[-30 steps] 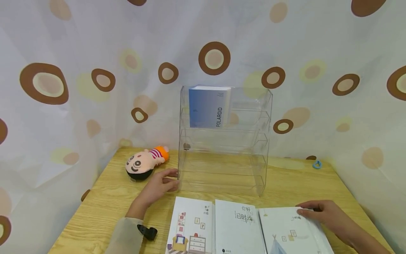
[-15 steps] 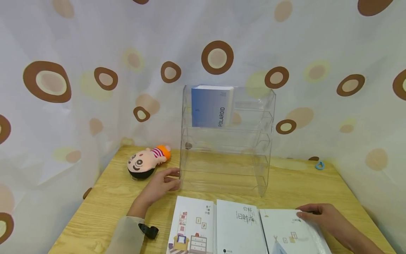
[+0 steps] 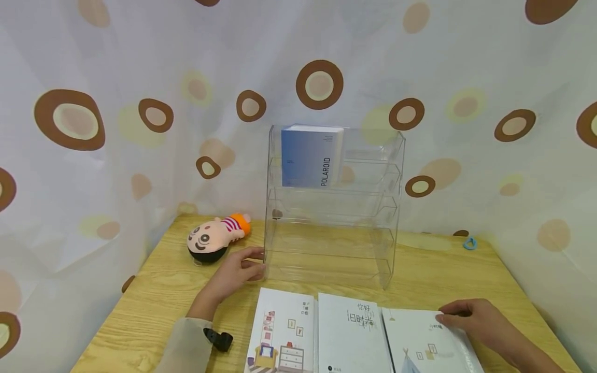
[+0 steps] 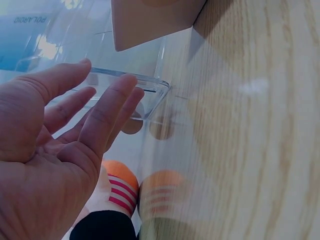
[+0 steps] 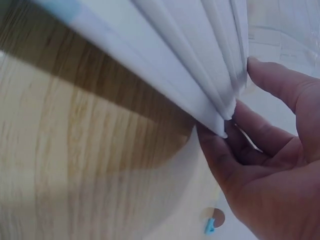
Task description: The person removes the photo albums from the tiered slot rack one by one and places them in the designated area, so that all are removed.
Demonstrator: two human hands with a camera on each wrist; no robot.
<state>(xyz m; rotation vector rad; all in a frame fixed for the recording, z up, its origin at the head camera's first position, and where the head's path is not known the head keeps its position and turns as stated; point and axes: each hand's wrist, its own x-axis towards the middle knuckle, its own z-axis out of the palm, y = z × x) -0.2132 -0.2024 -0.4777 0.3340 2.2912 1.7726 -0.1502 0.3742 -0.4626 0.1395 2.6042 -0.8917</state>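
Observation:
A clear acrylic rack (image 3: 326, 241) with stepped tiers stands at the table's middle. Its top tier holds a blue-and-white book marked POLAROID (image 3: 310, 158). My left hand (image 3: 238, 272) touches the rack's left side low down; in the left wrist view its fingers (image 4: 102, 112) look extended and spread by the clear edge. In front of the rack lie a left white book (image 3: 284, 331), a middle white book (image 3: 350, 336) and a right white book (image 3: 422, 336). My right hand (image 3: 482, 324) pinches the right book's far right corner, thumb on the cover, other fingers underneath.
A plush doll (image 3: 214, 238) in orange and stripes lies left of the rack. A small blue ring-shaped item (image 3: 469, 243) sits at the table's far right. Behind hangs a white curtain (image 3: 364, 31) with brown circles. Wooden tabletop (image 3: 163, 290) extends on both sides.
The right book's far edge and my right hand have come down slightly in the head view. My left hand stays by the rack. The view itself has shifted a little.

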